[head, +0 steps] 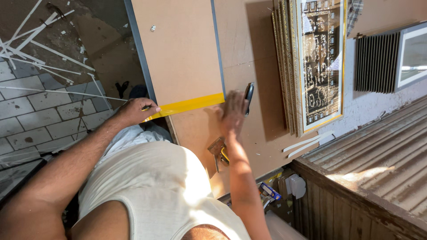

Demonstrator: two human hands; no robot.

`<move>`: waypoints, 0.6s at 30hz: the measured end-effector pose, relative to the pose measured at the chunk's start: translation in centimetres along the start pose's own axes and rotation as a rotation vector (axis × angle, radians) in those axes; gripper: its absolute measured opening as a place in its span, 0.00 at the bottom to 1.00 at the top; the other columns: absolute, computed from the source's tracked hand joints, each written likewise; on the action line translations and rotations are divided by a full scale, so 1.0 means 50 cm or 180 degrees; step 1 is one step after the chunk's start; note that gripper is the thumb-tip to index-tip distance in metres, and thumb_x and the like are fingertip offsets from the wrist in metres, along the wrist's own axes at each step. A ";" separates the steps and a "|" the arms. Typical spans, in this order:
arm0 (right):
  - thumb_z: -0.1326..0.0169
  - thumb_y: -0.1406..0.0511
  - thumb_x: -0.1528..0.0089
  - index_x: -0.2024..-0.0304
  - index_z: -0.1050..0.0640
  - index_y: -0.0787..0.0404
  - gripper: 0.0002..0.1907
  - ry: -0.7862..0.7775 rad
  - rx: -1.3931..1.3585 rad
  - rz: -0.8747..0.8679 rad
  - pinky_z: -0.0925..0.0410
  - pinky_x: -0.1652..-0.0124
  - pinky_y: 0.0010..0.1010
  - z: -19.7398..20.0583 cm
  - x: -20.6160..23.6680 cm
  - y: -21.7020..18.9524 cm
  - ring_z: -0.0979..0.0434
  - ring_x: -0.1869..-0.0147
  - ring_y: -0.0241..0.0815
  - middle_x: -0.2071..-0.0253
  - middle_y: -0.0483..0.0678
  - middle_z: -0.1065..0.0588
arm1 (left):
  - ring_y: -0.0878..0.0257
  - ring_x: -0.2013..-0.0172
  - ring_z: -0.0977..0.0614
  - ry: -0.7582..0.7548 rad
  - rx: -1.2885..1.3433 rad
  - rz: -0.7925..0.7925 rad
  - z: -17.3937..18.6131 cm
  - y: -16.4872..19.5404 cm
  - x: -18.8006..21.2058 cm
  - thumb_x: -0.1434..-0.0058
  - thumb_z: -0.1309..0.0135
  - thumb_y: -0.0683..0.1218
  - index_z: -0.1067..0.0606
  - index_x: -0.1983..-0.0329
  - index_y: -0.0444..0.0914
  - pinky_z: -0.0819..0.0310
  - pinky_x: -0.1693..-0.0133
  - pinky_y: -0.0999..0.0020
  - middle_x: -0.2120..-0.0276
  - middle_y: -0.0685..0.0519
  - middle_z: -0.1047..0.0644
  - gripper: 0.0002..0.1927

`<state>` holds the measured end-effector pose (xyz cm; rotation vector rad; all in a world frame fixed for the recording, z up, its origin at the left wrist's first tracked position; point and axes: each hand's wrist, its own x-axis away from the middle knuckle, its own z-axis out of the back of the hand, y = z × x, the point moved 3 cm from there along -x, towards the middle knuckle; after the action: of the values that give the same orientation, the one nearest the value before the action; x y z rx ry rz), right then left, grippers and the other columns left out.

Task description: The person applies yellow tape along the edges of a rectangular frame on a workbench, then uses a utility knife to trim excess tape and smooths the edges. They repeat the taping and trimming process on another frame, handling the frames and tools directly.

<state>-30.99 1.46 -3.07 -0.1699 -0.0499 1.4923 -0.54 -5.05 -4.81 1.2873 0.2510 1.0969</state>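
Note:
A strip of yellow tape (191, 105) runs across a brown board (182, 53) lying on a larger brown sheet (258, 111). My left hand (135, 111) pinches the tape's left end at the board's edge. Fingers spread, my right hand (233, 111) lies flat on the sheet by the tape's right end. A dark cutter (249, 95) lies just beyond my right fingers. Under my right forearm sits a metal staple tool (218, 149) with a yellow part.
Gold-framed pictures (318, 62) stand stacked at the right of the sheet. White strips (309, 143) lie near the frames. Long white offcuts (40, 40) litter the paved floor at left. A corrugated roof (378, 146) and a wooden wall (347, 209) are at right.

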 end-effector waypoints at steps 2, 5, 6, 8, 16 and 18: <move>0.64 0.39 0.31 0.26 0.39 0.68 0.45 0.0200 0.0037 -0.0533 0.54 0.26 0.59 0.034 -0.007 0.054 0.50 0.18 0.63 0.23 0.66 0.44 | 0.60 0.64 0.16 0.0036 0.0034 -0.0048 0.003 -0.002 0.006 0.37 0.40 0.55 0.18 0.61 0.38 0.23 0.59 0.63 0.65 0.50 0.17 0.15; 0.48 0.49 0.35 0.32 0.35 0.71 0.39 0.0477 -0.0283 -0.1232 0.43 0.34 0.56 0.051 -0.027 0.090 0.39 0.28 0.65 0.32 0.67 0.36 | 0.59 0.65 0.15 -0.0047 0.0046 0.0026 0.008 -0.006 0.013 0.37 0.41 0.55 0.18 0.61 0.38 0.23 0.60 0.63 0.67 0.50 0.17 0.16; 0.43 0.53 0.38 0.34 0.33 0.72 0.38 0.0506 -0.0473 -0.1518 0.39 0.37 0.54 0.049 -0.031 0.098 0.36 0.32 0.65 0.36 0.68 0.32 | 0.58 0.65 0.15 -0.0027 -0.0041 0.0004 0.008 -0.006 0.017 0.37 0.41 0.55 0.18 0.62 0.38 0.23 0.60 0.62 0.67 0.49 0.17 0.16; 0.37 0.59 0.39 0.43 0.24 0.68 0.27 0.0555 -0.0278 -0.1267 0.33 0.43 0.52 0.044 -0.051 0.095 0.29 0.43 0.64 0.48 0.65 0.25 | 0.57 0.66 0.16 0.0052 -0.0250 -0.0037 0.014 -0.002 0.021 0.37 0.41 0.55 0.18 0.63 0.38 0.23 0.61 0.61 0.68 0.48 0.17 0.16; 0.48 0.61 0.29 0.49 0.21 0.67 0.15 0.0041 -0.3702 -0.1680 0.31 0.69 0.27 0.002 -0.044 -0.055 0.27 0.69 0.34 0.68 0.46 0.26 | 0.49 0.62 0.16 0.0212 -0.0633 0.0248 0.032 0.005 0.042 0.37 0.42 0.57 0.20 0.64 0.39 0.23 0.62 0.53 0.64 0.47 0.18 0.16; 0.50 0.61 0.29 0.50 0.22 0.66 0.15 -0.0522 -0.3301 -0.1091 0.29 0.72 0.26 -0.004 -0.018 -0.159 0.23 0.71 0.32 0.70 0.44 0.24 | 0.48 0.61 0.16 0.0359 -0.0544 0.0037 0.037 0.006 0.049 0.37 0.43 0.55 0.20 0.62 0.40 0.23 0.61 0.53 0.63 0.47 0.18 0.14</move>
<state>-23.19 0.02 -2.05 -0.8247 -0.9443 1.0118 1.83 -4.39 -2.96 1.0781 0.2291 1.1767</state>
